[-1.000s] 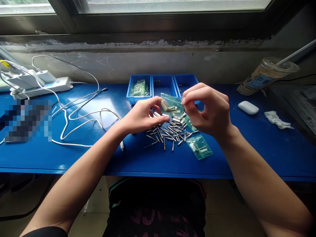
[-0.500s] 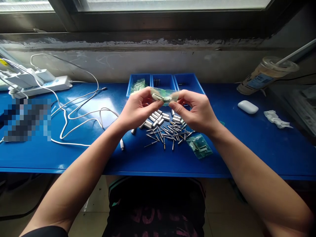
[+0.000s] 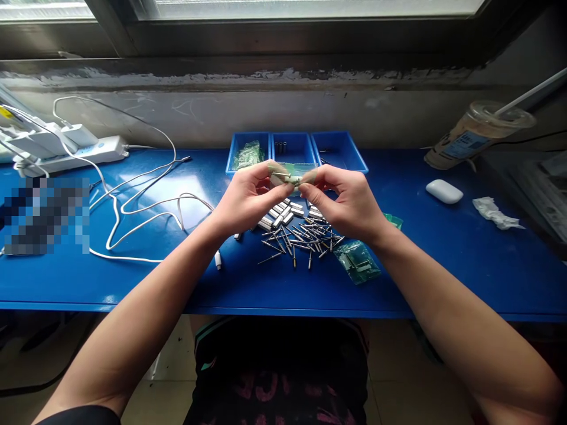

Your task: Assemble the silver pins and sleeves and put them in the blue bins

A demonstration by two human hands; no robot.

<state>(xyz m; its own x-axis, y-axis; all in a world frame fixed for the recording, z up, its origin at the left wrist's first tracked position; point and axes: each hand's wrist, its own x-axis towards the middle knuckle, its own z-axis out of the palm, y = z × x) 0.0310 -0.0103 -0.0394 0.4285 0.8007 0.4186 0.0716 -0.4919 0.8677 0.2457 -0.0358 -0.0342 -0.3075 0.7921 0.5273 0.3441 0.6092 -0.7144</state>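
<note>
Small green-tinted clear plastic bag (image 3: 294, 169), with pale and metal pieces inside, is held in the air over a glossy blue table (image 3: 146, 283). The bare left hand (image 3: 245, 195) pinches one end between thumb and fingers, and the bare right hand (image 3: 348, 196) pinches the other; the thumbs almost meet at the near side, a grip that probably steadies the bag and gathers its contents mid-way. On the table, nearest the person and to the right, a second green-tinted plastic bag (image 3: 358, 262) lies flat, with pieces inside, perhaps put aside from the loose parts. Just beyond its left edge spreads a pile of slim silver metal pins (image 3: 305, 239), and behind that, partly hidden by the hands, short silvery metal blocks (image 3: 278, 217); both sit below the bag, seemingly for easy reach. Farther back, three blue plastic bins (image 3: 230, 156) stand side by side, apparently to separate parts: bags in the left, dark cylinders in the middle, something too small to identify in the right. A white power strip (image 3: 100, 152) and a tilted clear plastic cup (image 3: 476, 139) stand well apart, left and right.
</note>
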